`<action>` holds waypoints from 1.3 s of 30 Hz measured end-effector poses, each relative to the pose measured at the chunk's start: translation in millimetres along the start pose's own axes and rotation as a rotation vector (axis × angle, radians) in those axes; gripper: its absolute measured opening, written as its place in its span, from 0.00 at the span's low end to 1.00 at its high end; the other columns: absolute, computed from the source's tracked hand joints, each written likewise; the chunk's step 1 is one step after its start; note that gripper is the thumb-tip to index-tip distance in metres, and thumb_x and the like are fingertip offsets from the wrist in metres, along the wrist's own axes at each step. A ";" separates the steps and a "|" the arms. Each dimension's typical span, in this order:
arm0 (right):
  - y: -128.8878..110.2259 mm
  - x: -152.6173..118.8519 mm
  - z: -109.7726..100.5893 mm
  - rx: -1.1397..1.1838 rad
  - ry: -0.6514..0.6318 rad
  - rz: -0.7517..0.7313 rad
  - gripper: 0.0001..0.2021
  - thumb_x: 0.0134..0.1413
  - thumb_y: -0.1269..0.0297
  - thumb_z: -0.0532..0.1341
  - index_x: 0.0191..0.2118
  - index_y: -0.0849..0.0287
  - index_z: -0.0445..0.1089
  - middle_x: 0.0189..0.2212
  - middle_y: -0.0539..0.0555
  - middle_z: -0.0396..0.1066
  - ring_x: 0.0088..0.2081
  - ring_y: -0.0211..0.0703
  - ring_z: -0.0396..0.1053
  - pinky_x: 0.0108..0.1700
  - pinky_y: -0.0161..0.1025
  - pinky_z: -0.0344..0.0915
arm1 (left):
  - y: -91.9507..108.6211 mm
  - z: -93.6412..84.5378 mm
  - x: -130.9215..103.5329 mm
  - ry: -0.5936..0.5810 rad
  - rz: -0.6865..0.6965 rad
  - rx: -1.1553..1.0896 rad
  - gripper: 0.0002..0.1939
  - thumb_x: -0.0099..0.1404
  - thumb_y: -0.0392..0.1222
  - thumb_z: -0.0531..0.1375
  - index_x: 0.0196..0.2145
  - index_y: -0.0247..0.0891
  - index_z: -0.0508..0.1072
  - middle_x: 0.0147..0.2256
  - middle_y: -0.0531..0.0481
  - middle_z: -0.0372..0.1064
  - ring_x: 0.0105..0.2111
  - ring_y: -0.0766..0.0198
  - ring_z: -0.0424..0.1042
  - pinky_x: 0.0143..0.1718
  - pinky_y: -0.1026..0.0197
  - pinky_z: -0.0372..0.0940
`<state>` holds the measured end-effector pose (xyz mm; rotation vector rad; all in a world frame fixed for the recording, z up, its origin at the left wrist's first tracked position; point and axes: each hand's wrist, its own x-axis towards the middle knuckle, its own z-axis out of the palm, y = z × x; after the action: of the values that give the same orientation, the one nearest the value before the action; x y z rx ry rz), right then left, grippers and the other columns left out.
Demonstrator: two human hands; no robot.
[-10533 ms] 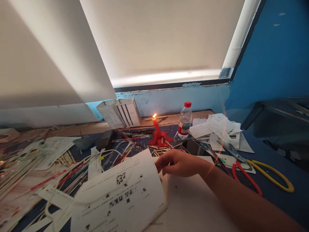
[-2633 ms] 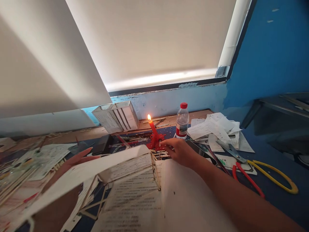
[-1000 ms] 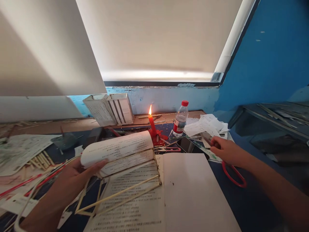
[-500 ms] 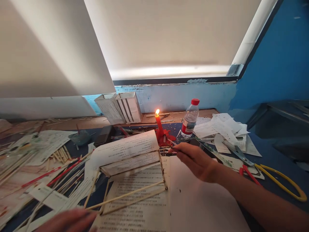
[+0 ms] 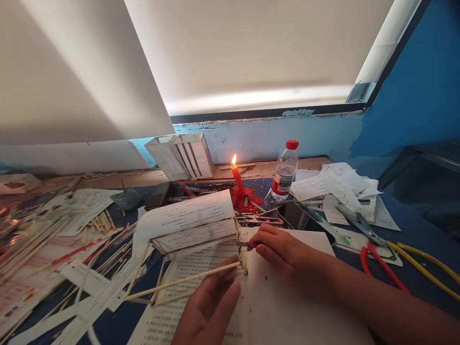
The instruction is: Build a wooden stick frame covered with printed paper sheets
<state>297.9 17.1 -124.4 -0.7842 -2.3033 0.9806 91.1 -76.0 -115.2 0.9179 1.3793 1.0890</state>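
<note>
My right hand (image 5: 278,249) is closed in a pinch on a small, flat metal blade (image 5: 241,244) with a purple end showing at the fingertips. Its tip meets or nearly meets the upright corner of a thin wooden stick frame (image 5: 194,278). Just below that corner, my left hand (image 5: 212,302) has thumb and fingers apart, the fingers partly behind a long stick; whether they touch it I cannot tell. Printed paper panels (image 5: 197,235) cover the frame's back. Under everything lies an open book (image 5: 294,292), its right page blank.
A lit red candle (image 5: 237,179) stands in melted wax behind the frame, beside a water bottle (image 5: 284,170). A phone (image 5: 298,215), scissors (image 5: 373,235) and paper scraps (image 5: 341,187) lie to the right. Sticks and paper strips (image 5: 97,297) cover the left. Two paper boxes (image 5: 196,155) stand behind.
My right hand has moved from beside the candle's base down and left to the frame's corner. My left hand has come in from the lower left to the same corner.
</note>
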 end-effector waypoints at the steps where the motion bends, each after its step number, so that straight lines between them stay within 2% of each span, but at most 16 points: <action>1: -0.3 -0.1 1.3 0.005 -0.005 0.002 0.12 0.73 0.62 0.49 0.49 0.58 0.69 0.43 0.55 0.66 0.44 0.42 0.68 0.51 0.40 0.65 | 2.4 1.7 3.6 0.003 -0.017 -0.013 0.21 0.54 0.55 0.71 0.42 0.44 0.83 0.45 0.43 0.81 0.52 0.43 0.75 0.54 0.46 0.70; 6: 0.3 0.4 8.0 0.020 -0.015 -0.010 0.12 0.72 0.61 0.50 0.47 0.57 0.69 0.43 0.54 0.67 0.43 0.41 0.68 0.50 0.40 0.65 | 3.9 5.1 16.0 -0.012 -0.035 -0.020 0.19 0.54 0.54 0.70 0.41 0.41 0.83 0.41 0.42 0.82 0.48 0.45 0.77 0.52 0.48 0.70; 10: -0.5 -0.3 9.2 0.018 -0.002 0.005 0.11 0.72 0.61 0.50 0.46 0.57 0.68 0.41 0.54 0.67 0.41 0.41 0.68 0.47 0.40 0.65 | 4.6 6.7 22.4 0.000 -0.017 0.011 0.18 0.53 0.54 0.71 0.38 0.41 0.83 0.40 0.43 0.82 0.44 0.48 0.78 0.45 0.53 0.72; 13: -2.1 -1.4 8.9 0.013 0.003 0.007 0.11 0.72 0.61 0.50 0.44 0.57 0.68 0.40 0.54 0.67 0.40 0.42 0.68 0.46 0.40 0.65 | 7.3 8.4 25.9 0.014 0.004 0.019 0.18 0.53 0.54 0.71 0.36 0.40 0.84 0.37 0.45 0.82 0.33 0.56 0.77 0.36 0.59 0.71; 15: -3.0 -1.8 8.7 0.009 -0.001 -0.006 0.11 0.72 0.61 0.50 0.43 0.58 0.67 0.40 0.54 0.68 0.40 0.42 0.68 0.45 0.40 0.65 | 8.6 9.6 27.2 0.025 0.017 0.005 0.16 0.54 0.53 0.70 0.35 0.40 0.84 0.37 0.46 0.82 0.25 0.64 0.72 0.31 0.62 0.69; 17: -3.5 -1.7 8.5 0.008 0.004 -0.019 0.11 0.72 0.61 0.49 0.42 0.58 0.66 0.39 0.54 0.68 0.39 0.42 0.67 0.44 0.40 0.65 | 8.2 10.3 28.1 0.006 0.023 -0.020 0.15 0.55 0.53 0.70 0.35 0.40 0.84 0.37 0.47 0.81 0.21 0.68 0.68 0.28 0.64 0.67; 22: -4.7 -2.2 9.7 0.000 0.048 0.010 0.11 0.73 0.60 0.49 0.41 0.57 0.65 0.37 0.53 0.69 0.37 0.42 0.67 0.42 0.39 0.63 | 0.1 7.4 30.9 -0.023 0.030 -0.131 0.16 0.55 0.53 0.71 0.35 0.39 0.83 0.39 0.44 0.80 0.27 0.64 0.72 0.29 0.63 0.69; 29: -8.4 -2.9 13.5 -0.027 0.025 0.015 0.13 0.73 0.58 0.48 0.41 0.58 0.65 0.36 0.54 0.68 0.36 0.42 0.67 0.41 0.39 0.64 | -3.2 3.4 25.4 -0.038 0.035 -0.277 0.14 0.53 0.53 0.72 0.30 0.39 0.83 0.37 0.46 0.79 0.25 0.65 0.73 0.31 0.62 0.69; 33: -8.6 -3.0 16.3 -0.073 0.068 -0.007 0.13 0.73 0.58 0.48 0.41 0.58 0.64 0.35 0.54 0.68 0.34 0.41 0.66 0.38 0.38 0.63 | -4.8 3.6 20.7 -0.072 0.008 -0.347 0.12 0.56 0.50 0.71 0.32 0.39 0.82 0.38 0.45 0.78 0.31 0.62 0.74 0.36 0.59 0.70; 39: -5.6 -2.2 21.8 -0.106 0.117 -0.016 0.12 0.73 0.59 0.48 0.42 0.58 0.65 0.36 0.55 0.68 0.35 0.42 0.66 0.39 0.39 0.63 | -6.5 2.9 20.8 -0.103 0.018 -0.409 0.10 0.59 0.49 0.69 0.33 0.39 0.81 0.40 0.44 0.77 0.37 0.57 0.75 0.37 0.58 0.70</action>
<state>283.7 2.2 -133.8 -0.8421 -2.2708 0.7895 92.3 -57.7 -127.3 0.6758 1.0136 1.2610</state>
